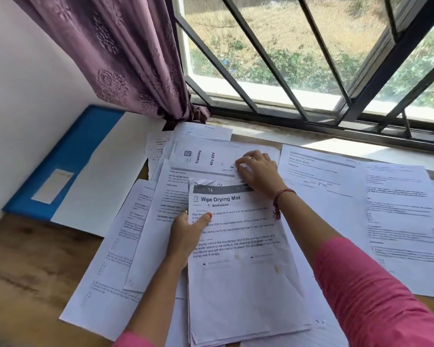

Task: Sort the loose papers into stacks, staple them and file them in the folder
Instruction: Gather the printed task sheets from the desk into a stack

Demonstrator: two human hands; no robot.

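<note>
A blue folder (68,161) lies open at the table's (23,276) far left, against the wall. Beside it, the left hand (188,234) pinches the left edge of a stack of papers (241,271) (top sheet headed "Wipe Drying Mat"), thumb on top. The right hand (257,171) rests with curled fingers at the stack's top edge, pressing a sheet behind. More loose papers (396,211) spread to the right.

- Top sheet (238,246) of the middle stack: heading "Wipe Drying Mat", below it "Workstation", and "74" on its dark banner.
- Sideways sheet (211,152) behind it: "Training" and "MTs-XIV".
- Sheet (171,196) at left: "TASK GOAL", "TASK DESCRIPTION".
</note>
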